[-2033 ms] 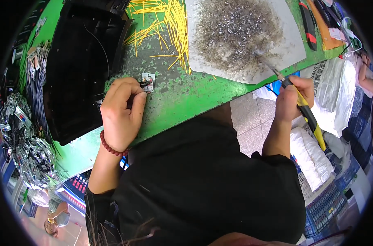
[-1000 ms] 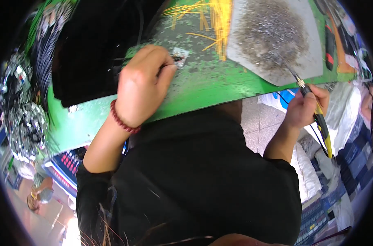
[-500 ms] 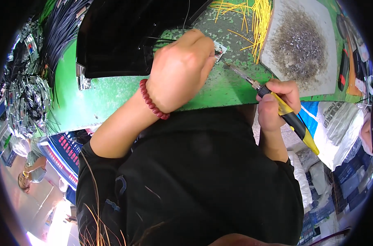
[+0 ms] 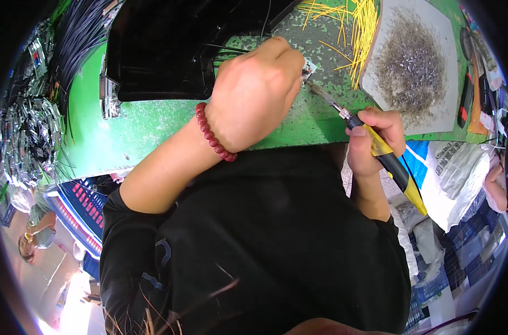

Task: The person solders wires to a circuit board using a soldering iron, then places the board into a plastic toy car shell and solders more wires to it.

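Observation:
In my right hand [image 4: 377,139] is a yellow and black soldering iron [image 4: 396,162], gripped like a pen. Its metal tip points up and left, at or close to the near edge of a small pale circuit board [image 4: 309,67]. My left hand [image 4: 259,89], with a dark red bead bracelet at the wrist, is closed beside that board. Its fingertips are hidden behind the back of the hand, so what they pinch cannot be made out. Thin black wires [image 4: 226,49] run from the left toward these fingers.
A large black housing [image 4: 159,61] lies left of my left hand on the worn green table [image 4: 137,123]. Yellow wires [image 4: 363,39] and a pale board [image 4: 449,106] bearing dark residue lie to the right. Bundled black wires [image 4: 84,39] and shiny wrapped parts [image 4: 30,139] crowd the left edge.
The soldering iron's tip has come closer to the circuit board's near edge. My left hand stays closed beside the board. The whole view has shifted slightly.

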{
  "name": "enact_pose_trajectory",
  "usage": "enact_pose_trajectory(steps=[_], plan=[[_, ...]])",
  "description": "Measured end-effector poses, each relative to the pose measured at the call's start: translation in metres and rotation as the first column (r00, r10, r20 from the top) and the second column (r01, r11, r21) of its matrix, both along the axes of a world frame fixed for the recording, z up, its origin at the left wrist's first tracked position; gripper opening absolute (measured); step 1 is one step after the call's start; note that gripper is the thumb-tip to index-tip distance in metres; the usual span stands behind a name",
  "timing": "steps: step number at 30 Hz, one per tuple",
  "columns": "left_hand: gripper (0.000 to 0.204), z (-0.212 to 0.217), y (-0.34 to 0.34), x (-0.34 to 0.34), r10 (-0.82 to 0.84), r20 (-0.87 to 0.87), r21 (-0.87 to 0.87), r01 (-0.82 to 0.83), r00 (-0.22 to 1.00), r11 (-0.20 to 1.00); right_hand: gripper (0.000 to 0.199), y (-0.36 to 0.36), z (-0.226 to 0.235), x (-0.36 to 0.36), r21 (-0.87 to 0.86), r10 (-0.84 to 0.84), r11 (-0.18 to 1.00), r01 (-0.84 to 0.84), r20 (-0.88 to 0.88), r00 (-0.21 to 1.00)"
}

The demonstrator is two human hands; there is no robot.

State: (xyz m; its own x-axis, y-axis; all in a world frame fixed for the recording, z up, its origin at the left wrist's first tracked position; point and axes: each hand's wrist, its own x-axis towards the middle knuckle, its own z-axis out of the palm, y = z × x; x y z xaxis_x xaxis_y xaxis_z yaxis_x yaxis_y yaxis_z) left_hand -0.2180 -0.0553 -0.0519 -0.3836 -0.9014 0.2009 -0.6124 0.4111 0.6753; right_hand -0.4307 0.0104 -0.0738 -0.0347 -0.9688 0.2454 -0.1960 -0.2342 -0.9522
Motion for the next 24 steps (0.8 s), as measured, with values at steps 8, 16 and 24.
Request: enact_pose_trajectory(steps=[8,16,24], plan=[[0.008,0.001,0.0,0.0,0.001,0.013,-0.009,-0.001,1.0,1.0,0.025,0.004,-0.001,0.0,-0.016,-0.029,0.999,0.033,0.163,0.986],[0.008,-0.001,0.001,-0.001,0.0,0.025,-0.016,0.0,1.0,1.0,0.026,0.003,0.015,-0.003,0.077,-0.06,0.996,0.052,0.111,0.992],[0.009,0.001,-0.001,0.002,-0.043,-0.017,0.026,0.043,0.999,0.999,0.024,-0.002,0.025,-0.005,0.154,-0.074,0.987,0.053,0.131,0.989]])
